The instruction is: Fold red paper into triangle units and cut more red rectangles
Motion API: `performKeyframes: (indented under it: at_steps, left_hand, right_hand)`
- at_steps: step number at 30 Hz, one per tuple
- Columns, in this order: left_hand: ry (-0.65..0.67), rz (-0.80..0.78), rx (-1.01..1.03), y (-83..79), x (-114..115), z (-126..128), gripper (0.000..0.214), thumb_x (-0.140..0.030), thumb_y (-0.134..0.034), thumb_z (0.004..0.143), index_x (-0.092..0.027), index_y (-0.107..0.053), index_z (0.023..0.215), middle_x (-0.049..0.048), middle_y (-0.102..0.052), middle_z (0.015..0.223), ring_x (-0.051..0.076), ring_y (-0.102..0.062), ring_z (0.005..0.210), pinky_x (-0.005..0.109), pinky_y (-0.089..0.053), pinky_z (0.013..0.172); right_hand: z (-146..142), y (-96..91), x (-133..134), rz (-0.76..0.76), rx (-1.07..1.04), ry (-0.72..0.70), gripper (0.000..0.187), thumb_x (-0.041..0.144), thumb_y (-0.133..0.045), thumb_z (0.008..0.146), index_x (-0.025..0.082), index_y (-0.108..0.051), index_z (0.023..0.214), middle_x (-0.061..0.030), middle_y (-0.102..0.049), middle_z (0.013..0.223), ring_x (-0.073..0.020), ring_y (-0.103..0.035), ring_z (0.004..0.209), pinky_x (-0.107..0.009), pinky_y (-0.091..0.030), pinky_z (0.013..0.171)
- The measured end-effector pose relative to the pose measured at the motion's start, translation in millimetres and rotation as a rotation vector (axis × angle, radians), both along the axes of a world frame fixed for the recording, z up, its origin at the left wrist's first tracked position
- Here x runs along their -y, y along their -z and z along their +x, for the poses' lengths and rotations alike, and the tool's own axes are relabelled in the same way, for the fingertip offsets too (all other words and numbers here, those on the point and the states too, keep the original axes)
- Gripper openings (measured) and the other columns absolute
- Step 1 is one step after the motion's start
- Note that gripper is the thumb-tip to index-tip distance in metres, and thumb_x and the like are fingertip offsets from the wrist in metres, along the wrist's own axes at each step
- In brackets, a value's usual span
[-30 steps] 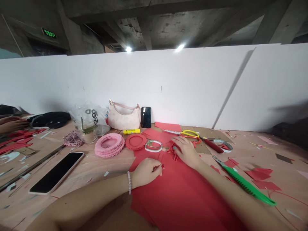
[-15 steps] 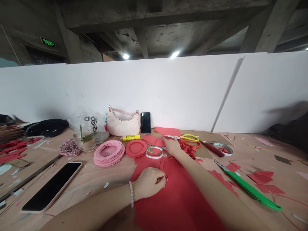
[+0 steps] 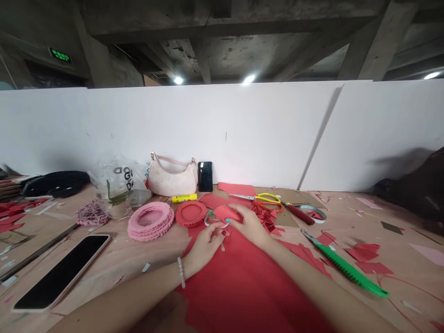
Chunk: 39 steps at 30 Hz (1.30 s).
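Note:
My right hand [image 3: 250, 226] lies over a folded piece of red paper [image 3: 227, 213], its fingers holding the piece against the table. My left hand [image 3: 206, 245] is just in front of it, fingertips close to the piece and resting near a large red paper sheet [image 3: 243, 286]. The sheet spreads under both forearms. Behind my hands sits a white and green tape ring [image 3: 212, 218], partly covered by the red piece. To the right lies a heap of cut red scraps [image 3: 265, 218].
Left of my hands are red scalloped paper rings [image 3: 190, 213] and a stack of pink ones [image 3: 151, 221]. Yellow-handled scissors [image 3: 267, 198], a glue stick [image 3: 183, 198], a green-handled knife [image 3: 347, 266] and a phone [image 3: 60, 273] lie about the scrap-strewn table [image 3: 114, 259].
My right hand has moved left from the scrap heap to my left hand and now holds the red piece. Both hands are closer together, and the view has tilted slightly.

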<state>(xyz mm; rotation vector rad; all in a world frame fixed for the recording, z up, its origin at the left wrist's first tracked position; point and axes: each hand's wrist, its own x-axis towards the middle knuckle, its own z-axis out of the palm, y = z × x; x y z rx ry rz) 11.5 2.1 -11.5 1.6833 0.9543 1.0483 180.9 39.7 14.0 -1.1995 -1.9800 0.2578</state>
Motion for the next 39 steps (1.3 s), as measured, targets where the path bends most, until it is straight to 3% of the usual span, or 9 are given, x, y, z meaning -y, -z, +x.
performKeyframes:
  at_steps: [4, 7, 16, 20, 23, 28, 33, 37, 39]
  left_hand:
    - [0.009, -0.005, -0.004, 1.1, -5.8, 0.1, 0.02, -0.032, -0.045, 0.081, -0.014, -0.051, 0.085, 0.0008, -0.057, 0.071, 0.011, -0.055, 0.054, 0.023, -0.04, 0.056]
    - [0.013, -0.01, -0.028, 0.6, -7.3, -0.5, 0.023, -0.034, -0.044, 0.082, -0.014, -0.051, 0.074, -0.0022, -0.052, 0.056, 0.011, -0.052, 0.049, 0.021, -0.037, 0.05]
    - [-0.043, -0.009, -0.075, -3.6, -6.6, -0.6, 0.031, -0.038, -0.045, 0.08, -0.014, -0.048, 0.06, -0.0011, -0.053, 0.055, 0.009, -0.046, 0.046, 0.021, -0.034, 0.05]
    - [-0.085, 0.013, -0.082, -3.9, -5.9, -0.6, 0.029, -0.034, -0.043, 0.08, -0.016, -0.041, 0.058, -0.0045, -0.043, 0.047, 0.009, -0.042, 0.047, 0.021, -0.03, 0.049]
    - [-0.117, 0.016, -0.069, -3.5, -6.1, -0.7, 0.023, -0.03, -0.042, 0.079, -0.017, -0.04, 0.061, -0.0051, -0.041, 0.052, 0.009, -0.04, 0.049, 0.021, -0.029, 0.048]
    - [-0.153, -0.021, -0.025, -0.6, -8.2, -0.6, 0.011, -0.024, -0.041, 0.077, -0.016, -0.043, 0.071, -0.0053, -0.042, 0.06, 0.007, -0.04, 0.048, 0.02, -0.032, 0.045]
    - [-0.154, -0.072, 0.029, 3.7, -10.6, 0.2, 0.006, -0.022, -0.043, 0.075, -0.016, -0.041, 0.078, -0.0041, -0.046, 0.067, 0.006, -0.044, 0.045, 0.019, -0.038, 0.042]
    - [-0.161, -0.128, 0.079, 3.4, -11.3, -0.5, 0.037, -0.02, -0.046, 0.073, -0.02, -0.034, 0.108, -0.0013, -0.051, 0.079, 0.008, -0.051, 0.054, 0.018, -0.044, 0.042]
    - [-0.142, -0.183, 0.093, 3.2, -11.6, -1.1, 0.041, -0.021, -0.047, 0.073, -0.021, -0.035, 0.113, -0.0006, -0.051, 0.081, 0.008, -0.054, 0.057, 0.017, -0.046, 0.043]
  right_hand:
    - [-2.1, 16.7, 33.5, -0.018, -0.07, -0.052, 0.031, 0.019, -0.052, 0.076, 0.02, -0.055, 0.107, -0.0071, -0.062, 0.107, -0.0216, -0.058, 0.099, -0.035, -0.046, 0.085]
    - [-5.4, 24.0, 43.9, -0.02, -0.109, -0.065, 0.031, 0.02, -0.05, 0.077, 0.021, -0.052, 0.108, -0.0076, -0.059, 0.108, -0.0222, -0.055, 0.1, -0.038, -0.044, 0.087]
    - [0.3, 28.5, 34.9, -0.017, -0.278, -0.038, 0.034, 0.024, -0.048, 0.079, 0.023, -0.043, 0.112, -0.0086, -0.048, 0.113, -0.0232, -0.046, 0.108, -0.037, -0.04, 0.089]
    - [3.2, 31.5, 31.2, -0.086, -0.36, -0.065, 0.029, 0.027, -0.043, 0.082, 0.022, -0.042, 0.111, -0.0063, -0.054, 0.096, -0.0196, -0.056, 0.085, -0.032, -0.047, 0.073]
    - [3.0, 30.1, 31.5, -0.142, -0.378, -0.112, 0.021, 0.028, -0.041, 0.083, 0.022, -0.048, 0.101, -0.0014, -0.052, 0.076, -0.0161, -0.054, 0.067, -0.028, -0.046, 0.062]
    - [3.8, 26.9, 36.3, -0.159, -0.371, -0.177, 0.036, 0.023, -0.042, 0.08, 0.024, -0.04, 0.116, 0.0017, -0.048, 0.072, -0.0146, -0.05, 0.063, -0.026, -0.043, 0.061]
    - [8.0, 24.4, 37.9, -0.195, -0.329, -0.236, 0.021, 0.014, -0.037, 0.074, 0.02, -0.056, 0.081, -0.0021, -0.059, 0.082, -0.0162, -0.054, 0.069, -0.029, -0.044, 0.068]
    - [7.9, 23.4, 35.7, -0.227, -0.338, -0.243, 0.024, 0.015, -0.037, 0.074, 0.021, -0.056, 0.088, -0.003, -0.061, 0.089, -0.0175, -0.056, 0.079, -0.03, -0.045, 0.072]
    - [6.9, 23.0, 34.9, -0.248, -0.337, -0.24, 0.021, 0.017, -0.043, 0.075, 0.022, -0.055, 0.091, -0.0026, -0.06, 0.09, -0.0174, -0.057, 0.079, -0.03, -0.046, 0.072]
